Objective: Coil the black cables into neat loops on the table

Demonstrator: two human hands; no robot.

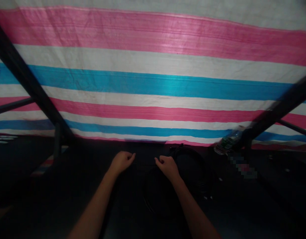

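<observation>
My left hand [122, 161] is closed, its thumb pressed to the curled fingers and pointing right. Opposite it, my right hand [168, 167] is closed too, with the thumb pointing left. A faint thin dark line seems to run across the gap between them, too dim to identify. Just right of my right hand lies a coil of black cable [199, 156] on the dark surface. Another dark loop [148, 202] shows below, close to my right forearm. Whatever the fingers pinch is hidden in the dark.
A striped pink, blue and white plastic sheet [153, 114] hangs across the far side. Dark frame bars slant at the left [34, 88] and right [274, 114]. A clear plastic bottle [227, 142] leans by the right bar. Small white bits [208, 198] lie on the dark surface [242, 205].
</observation>
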